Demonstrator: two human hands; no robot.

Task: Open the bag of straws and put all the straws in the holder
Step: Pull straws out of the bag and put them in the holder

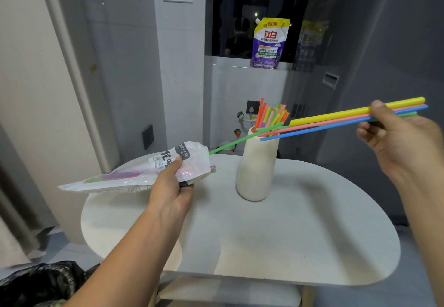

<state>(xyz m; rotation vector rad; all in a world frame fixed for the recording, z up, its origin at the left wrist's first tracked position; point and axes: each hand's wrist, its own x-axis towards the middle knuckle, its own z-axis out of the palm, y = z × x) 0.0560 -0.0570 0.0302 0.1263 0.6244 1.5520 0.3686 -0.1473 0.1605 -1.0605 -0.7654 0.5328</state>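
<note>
The left hand point(171, 186) grips the bag point(134, 172) near its open right end, thumb on top and fingers curled under, and holds it above the left part of the worktop point(300, 234). A few straw ends point(213, 169) stick out of the bag's mouth.

The right hand point(396, 138), raised at the right, pinches a bunch point(336, 117) of yellow, pink, blue and green straws close to their right ends. The bunch slants down to the left across the top of the holder point(257, 169). Its green straw point(230, 143) reaches the bag's mouth; whether the tip is inside cannot be told.

The holder, a cream vase, stands upright on the far middle of the worktop with many coloured straws point(271, 114) fanned out in it.

A purple pouch point(269, 42) stands on the far window ledge. A black bin bag point(43, 282) sits near left.
</note>
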